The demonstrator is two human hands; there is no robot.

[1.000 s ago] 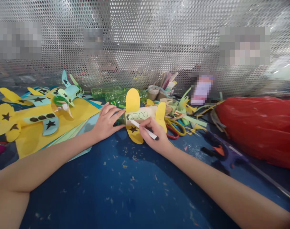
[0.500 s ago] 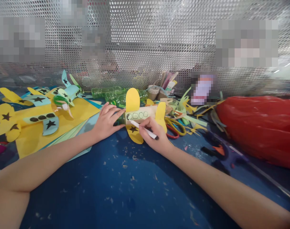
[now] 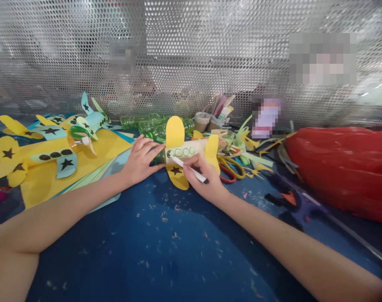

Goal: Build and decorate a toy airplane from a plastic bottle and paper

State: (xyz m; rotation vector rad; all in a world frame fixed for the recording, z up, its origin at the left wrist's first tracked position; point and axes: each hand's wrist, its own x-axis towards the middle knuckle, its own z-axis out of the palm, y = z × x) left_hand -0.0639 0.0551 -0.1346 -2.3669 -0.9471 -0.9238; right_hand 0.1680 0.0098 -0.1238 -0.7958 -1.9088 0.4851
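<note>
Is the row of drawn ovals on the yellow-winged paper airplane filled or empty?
Partly filled: the leftmost oval, beside the white marker, has dark scribbling; the other three ovals are pale inside.

A toy plane [image 3: 198, 145] is set on the desk [image 3: 140, 260], the left grip [image 3: 140, 161] at its left end.
Over its near side, a marker [image 3: 199, 175] is held in the right grip [image 3: 209, 181]; behind it, bottles [image 3: 153, 128] and cups [image 3: 201, 121] with sticks [image 3: 221, 105] are set before a mesh screen [image 3: 193, 63]; at left, other toy planes [image 3: 52, 153] are placed, with paper sheets [image 3: 107, 144] under one; just right of its tail, scissors [image 3: 236, 167] are laid, with paper scraps [image 3: 241, 140] behind; farther right, a glue gun [image 3: 304, 207] is laid before a bag [image 3: 341, 167].
</note>
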